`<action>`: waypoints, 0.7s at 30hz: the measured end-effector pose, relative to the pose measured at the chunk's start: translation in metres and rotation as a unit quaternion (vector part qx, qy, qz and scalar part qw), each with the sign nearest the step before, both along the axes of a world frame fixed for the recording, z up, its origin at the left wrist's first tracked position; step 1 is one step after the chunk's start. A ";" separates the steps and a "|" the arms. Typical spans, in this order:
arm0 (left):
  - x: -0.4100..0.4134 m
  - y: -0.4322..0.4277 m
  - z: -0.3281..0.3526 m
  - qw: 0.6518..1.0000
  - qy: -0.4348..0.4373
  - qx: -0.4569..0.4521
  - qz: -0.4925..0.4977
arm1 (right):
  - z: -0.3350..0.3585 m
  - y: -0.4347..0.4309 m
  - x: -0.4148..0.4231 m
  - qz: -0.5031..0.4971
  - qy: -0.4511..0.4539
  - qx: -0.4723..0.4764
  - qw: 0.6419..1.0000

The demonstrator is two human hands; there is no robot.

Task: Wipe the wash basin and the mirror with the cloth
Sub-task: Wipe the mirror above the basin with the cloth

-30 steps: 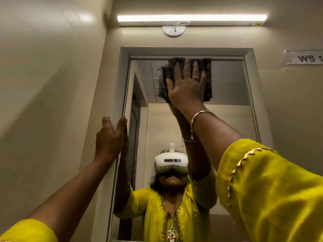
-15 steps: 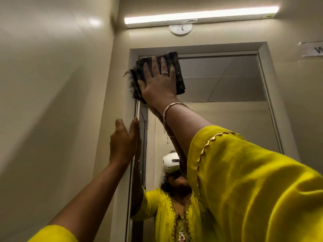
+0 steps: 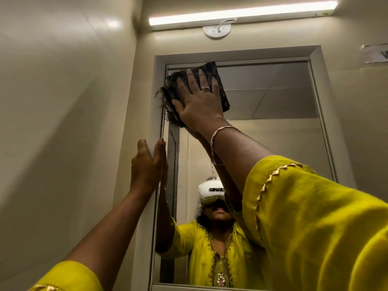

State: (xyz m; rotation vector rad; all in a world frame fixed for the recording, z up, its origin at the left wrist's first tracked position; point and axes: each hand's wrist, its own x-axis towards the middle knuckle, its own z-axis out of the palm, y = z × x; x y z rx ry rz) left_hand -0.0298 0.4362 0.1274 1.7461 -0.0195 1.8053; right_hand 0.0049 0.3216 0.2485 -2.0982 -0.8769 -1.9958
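Observation:
A tall framed mirror (image 3: pixel 283 122) hangs on the beige wall straight ahead. My right hand (image 3: pixel 199 101) lies flat, fingers spread, pressing a dark fringed cloth (image 3: pixel 220 89) against the mirror's upper left corner. The cloth's frayed edge overlaps the left side of the frame. My left hand (image 3: pixel 147 166) rests lower down on the mirror's left frame, its fingers straight and together, with nothing in it. The wash basin is out of view.
A lit tube light (image 3: pixel 241 13) and a round white fitting (image 3: pixel 216 31) sit above the mirror. A paper label (image 3: pixel 375 56) is stuck on the wall at the right. The left side wall (image 3: pixel 63 101) stands close by.
My right hand has slid the cloth from the mirror's top centre leftward to the upper left corner. The left hand has stayed on the frame.

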 end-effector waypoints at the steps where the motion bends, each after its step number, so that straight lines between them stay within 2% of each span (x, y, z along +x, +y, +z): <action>1: -0.001 -0.001 0.000 1.000 -0.001 0.000 -0.001 | -0.002 -0.007 0.002 0.001 -0.005 0.002 1.000; 21: -0.005 -0.004 -0.001 1.000 0.012 0.005 0.007 | -0.020 -0.180 0.062 -0.063 0.026 0.132 0.989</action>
